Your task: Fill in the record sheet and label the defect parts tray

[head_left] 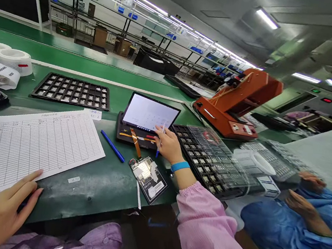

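The right hand's fingers (164, 134) pinch a slim blue-tipped white pen (160, 140), its upper end against the lit, propped-up tablet screen (150, 114). The right hand (169, 145) wears a blue wristband (180, 166). The left hand's fingers (30, 185) lie loosely spread, flat on the corner of a white printed table sheet (42, 139) at the near edge of the green tabletop (104, 182). A small circuit board (148, 178) lies just beside the right wrist. A blue pen (113, 146) rests between sheet and tablet.
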A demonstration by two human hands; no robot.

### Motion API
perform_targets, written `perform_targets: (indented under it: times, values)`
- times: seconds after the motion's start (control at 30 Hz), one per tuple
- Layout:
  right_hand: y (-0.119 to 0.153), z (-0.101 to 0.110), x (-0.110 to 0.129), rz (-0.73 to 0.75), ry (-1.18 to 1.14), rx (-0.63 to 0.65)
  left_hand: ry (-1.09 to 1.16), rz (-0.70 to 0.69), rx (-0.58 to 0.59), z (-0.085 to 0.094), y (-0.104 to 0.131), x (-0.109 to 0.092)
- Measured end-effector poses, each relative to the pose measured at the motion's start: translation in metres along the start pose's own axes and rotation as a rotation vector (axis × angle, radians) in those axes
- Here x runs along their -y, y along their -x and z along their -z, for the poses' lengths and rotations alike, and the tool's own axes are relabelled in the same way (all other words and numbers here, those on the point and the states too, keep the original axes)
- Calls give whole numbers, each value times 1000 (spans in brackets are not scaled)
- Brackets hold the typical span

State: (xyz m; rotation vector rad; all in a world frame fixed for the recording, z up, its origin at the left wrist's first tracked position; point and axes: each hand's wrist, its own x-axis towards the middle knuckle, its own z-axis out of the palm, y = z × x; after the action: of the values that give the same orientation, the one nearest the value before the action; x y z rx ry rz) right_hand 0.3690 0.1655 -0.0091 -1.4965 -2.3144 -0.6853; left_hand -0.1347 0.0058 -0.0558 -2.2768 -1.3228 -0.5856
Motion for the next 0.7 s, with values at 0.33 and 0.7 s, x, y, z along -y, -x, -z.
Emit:
perform_targets:
  times: [0.33, 0.7]
  values:
    - [-34, 127, 75, 20, -206, -552, 65, 114, 43, 8, -9, -11]
    - [-39, 174, 156, -19, -385, -268, 116, 119, 17, 7, -9, -10]
